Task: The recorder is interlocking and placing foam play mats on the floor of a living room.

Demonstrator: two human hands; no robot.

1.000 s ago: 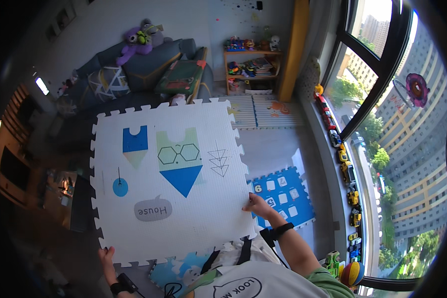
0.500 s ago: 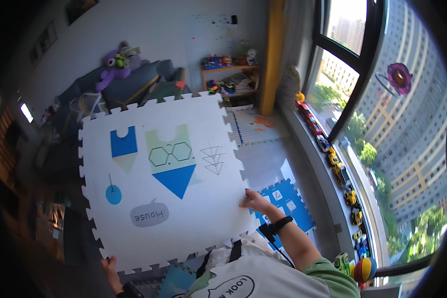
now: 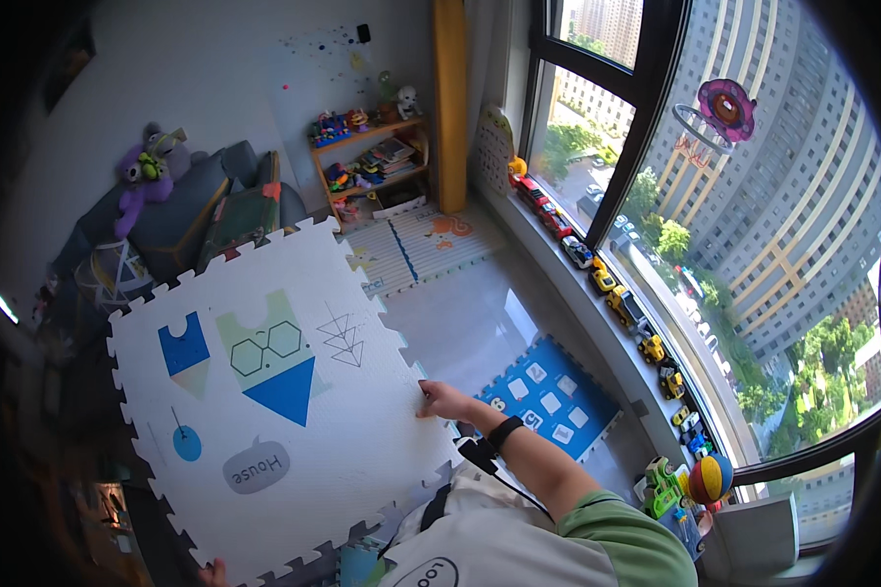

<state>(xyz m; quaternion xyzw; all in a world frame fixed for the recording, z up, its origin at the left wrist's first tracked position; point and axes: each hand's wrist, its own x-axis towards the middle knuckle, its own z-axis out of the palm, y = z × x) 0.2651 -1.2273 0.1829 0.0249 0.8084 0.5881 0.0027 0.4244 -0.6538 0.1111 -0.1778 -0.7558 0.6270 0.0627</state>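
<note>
A large white foam play mat (image 3: pixel 352 450) with jigsaw edges is held up in front of me, tilted. Blue and pale green house shapes, thin tree outlines and a grey speech bubble are printed on it, upside down to me. My right hand (image 3: pixel 447 399) grips its right edge, thumb on the printed face and the other fingers hidden behind. At the near left corner my left hand (image 3: pixel 213 573) pinches the lower edge; only a few fingertips show at the picture's rim.
A blue foam mat (image 3: pixel 507 415) with white squares lies on the floor at right. Toy vehicles (image 3: pixel 617 303) line the window sill, with a ball (image 3: pixel 710 479) at its near end. A shelf of toys (image 3: pixel 370 147), a striped mat (image 3: pixel 421 249) and a dark sofa (image 3: pixel 181 225) stand farther back.
My view has turned rightward, so the room has shifted left in the picture. The white mat now sits lower and farther left, still in both hands; more of the blue floor mat shows.
</note>
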